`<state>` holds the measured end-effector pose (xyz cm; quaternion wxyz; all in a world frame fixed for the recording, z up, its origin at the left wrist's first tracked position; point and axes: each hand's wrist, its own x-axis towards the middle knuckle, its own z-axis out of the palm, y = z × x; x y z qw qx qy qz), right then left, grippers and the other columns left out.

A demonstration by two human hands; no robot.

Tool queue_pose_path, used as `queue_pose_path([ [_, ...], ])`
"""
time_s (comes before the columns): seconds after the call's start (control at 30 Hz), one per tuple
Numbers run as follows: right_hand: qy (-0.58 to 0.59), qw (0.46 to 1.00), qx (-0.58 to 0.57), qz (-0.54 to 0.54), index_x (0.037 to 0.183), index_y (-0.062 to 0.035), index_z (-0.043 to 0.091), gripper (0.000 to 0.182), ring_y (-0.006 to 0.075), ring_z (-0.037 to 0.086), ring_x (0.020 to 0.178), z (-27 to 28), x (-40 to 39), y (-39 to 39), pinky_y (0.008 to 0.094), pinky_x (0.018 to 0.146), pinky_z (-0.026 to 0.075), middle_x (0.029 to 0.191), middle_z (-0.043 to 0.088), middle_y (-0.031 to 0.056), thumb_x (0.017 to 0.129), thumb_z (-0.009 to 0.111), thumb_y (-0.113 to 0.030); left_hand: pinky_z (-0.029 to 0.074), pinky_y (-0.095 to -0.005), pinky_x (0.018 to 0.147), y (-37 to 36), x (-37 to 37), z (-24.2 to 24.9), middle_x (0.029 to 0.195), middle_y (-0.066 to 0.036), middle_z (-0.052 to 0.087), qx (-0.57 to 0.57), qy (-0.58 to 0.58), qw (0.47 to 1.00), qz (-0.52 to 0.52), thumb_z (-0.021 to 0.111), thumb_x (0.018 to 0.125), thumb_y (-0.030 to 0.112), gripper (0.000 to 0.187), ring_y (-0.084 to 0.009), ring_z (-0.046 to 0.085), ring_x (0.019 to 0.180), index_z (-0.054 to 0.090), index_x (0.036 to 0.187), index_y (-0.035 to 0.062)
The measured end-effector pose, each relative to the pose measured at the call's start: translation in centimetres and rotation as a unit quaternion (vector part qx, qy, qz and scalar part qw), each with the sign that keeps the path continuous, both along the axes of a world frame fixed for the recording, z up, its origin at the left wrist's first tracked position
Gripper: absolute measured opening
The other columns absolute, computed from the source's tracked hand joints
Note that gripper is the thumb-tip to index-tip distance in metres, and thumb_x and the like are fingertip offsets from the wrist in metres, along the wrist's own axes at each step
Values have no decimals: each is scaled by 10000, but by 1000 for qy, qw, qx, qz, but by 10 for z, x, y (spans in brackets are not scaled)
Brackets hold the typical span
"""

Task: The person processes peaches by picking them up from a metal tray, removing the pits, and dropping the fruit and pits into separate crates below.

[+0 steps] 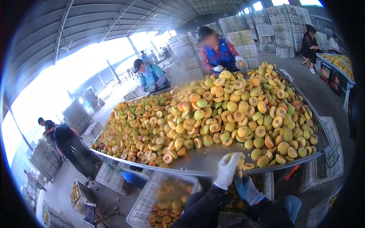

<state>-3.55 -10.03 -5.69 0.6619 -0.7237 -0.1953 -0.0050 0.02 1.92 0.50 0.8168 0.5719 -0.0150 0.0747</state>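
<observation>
In a white glove, my left hand (228, 170) is closed at the near edge of a metal table (203, 161). Its fingers pinch a piece of yellow peach (240, 165), partly hidden by the glove. Just below and to the right, my right hand (248, 189), in a blue-grey glove, is curled with its fingertips close to that piece. What the right hand grips, if anything, I cannot make out. A large heap of halved peaches (213, 123) covers most of the tabletop, and one peach half (249, 166) lies right beside my left hand.
Beneath the table's near edge stands a crate of peach halves (133, 216); another crate (332, 152) is at the right. Two co-workers (218, 53) (152, 78) in gloves work across the table. A stooping person (68, 142) is at the left. Stacked crates (285, 24) rise behind.
</observation>
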Motion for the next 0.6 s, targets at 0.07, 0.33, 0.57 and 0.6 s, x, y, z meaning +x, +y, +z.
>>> queue_pose_path([
  [0.07,323,941,66,79,873,-84,561,364,207,491,481,56,-11,-11,348,477,412,592,501,61,995,552,-427,550,-309,769,5,4,-5,997,-141,719,-55,15,998,-41,601,990,233,307,-187,685,862,684,1076,-51],
  [0.33,484,853,60,186,824,-130,489,478,66,271,419,102,-19,-29,242,401,222,566,332,-51,994,495,-577,516,-268,664,17,3,15,849,-97,722,106,19,985,-134,554,973,212,298,-138,658,732,713,955,-39],
  [0.57,542,810,72,212,840,-135,478,459,65,267,435,97,-20,-36,246,403,240,581,340,-60,1008,472,-562,434,-208,565,11,-4,35,770,-42,704,228,35,957,-175,536,964,214,296,-74,610,656,736,900,5],
  [0.6,541,813,64,205,843,-138,476,457,64,263,435,97,-20,-37,244,403,239,581,336,-61,1008,473,-564,435,-209,565,8,-3,30,774,-44,706,212,13,965,-154,537,962,211,294,-74,609,655,736,897,6],
])
